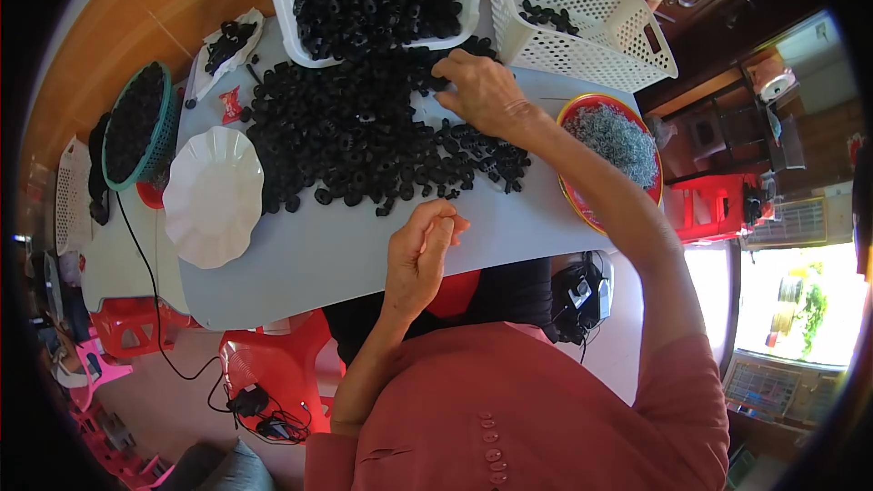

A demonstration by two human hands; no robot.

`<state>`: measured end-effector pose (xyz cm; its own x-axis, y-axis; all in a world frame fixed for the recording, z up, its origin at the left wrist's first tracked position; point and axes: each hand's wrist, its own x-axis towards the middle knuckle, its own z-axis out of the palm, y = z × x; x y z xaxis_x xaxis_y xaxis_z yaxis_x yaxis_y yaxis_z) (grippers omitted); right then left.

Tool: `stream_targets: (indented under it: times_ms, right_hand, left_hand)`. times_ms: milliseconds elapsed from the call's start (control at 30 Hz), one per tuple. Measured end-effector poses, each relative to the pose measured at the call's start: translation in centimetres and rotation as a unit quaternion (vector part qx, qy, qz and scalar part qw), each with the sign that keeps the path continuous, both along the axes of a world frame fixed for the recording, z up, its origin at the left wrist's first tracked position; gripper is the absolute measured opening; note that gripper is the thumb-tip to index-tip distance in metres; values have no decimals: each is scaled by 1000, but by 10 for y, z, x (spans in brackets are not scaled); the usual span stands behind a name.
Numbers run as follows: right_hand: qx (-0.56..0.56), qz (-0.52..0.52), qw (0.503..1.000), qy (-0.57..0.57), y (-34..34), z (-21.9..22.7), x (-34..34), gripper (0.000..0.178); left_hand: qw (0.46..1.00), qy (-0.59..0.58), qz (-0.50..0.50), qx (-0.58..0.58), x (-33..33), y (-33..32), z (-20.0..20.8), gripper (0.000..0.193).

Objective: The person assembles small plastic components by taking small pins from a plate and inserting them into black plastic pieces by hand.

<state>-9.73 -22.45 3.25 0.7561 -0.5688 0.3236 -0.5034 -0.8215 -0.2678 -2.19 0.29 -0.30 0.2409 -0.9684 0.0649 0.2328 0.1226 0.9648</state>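
Observation:
A wide heap of small black plastic parts (346, 136) covers the middle of the table. My right hand (486, 95) reaches over the right side of the heap, its fingers curved and its thumb apart from them; black parts lie beneath the fingertips, and none is plainly gripped. Nearer to me, just off the front of the heap, my left hand (420, 253) is closed, thumb pressed against curled fingers. Whatever it may hold is hidden inside. Smaller black pieces (496, 159) lie scattered below my right wrist.
Behind the heap stands a white tub (284, 14) full of black parts. A white perforated basket (591, 50) is at the back right, beside a red bowl of small metallic pieces (614, 145). At left are a white scalloped plate (215, 195) and a green basket (166, 132).

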Motion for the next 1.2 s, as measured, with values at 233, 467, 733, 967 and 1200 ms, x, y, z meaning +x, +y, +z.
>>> stream_targets:
  times_ms: [233, 467, 733, 967, 1200]
  right_hand:
    - [-39, -44, 990, 128, 16, -2, 12, 18]
    - [209, 23, 967, -144, 33, 18, -14, 19]
    - [403, 34, 848, -343, 121, 10, -42, 17]
    - [144, 6, 953, -267, 124, 28, -99, 15]
    - [2, -144, 972, 185, 84, 38, -176, 13]
  left_hand:
    - [1000, -12, -7, 8, 4, 1, 3, 18]
    - [999, 12, 31, 16, 3, -6, 13, 19]
    - [961, 274, -35, 28, 10, -26, 26, 27]
    - [976, 215, -21, 34, -19, -22, 15, 23]
    - [993, 106, -11, 39, -15, -11, 10, 25]
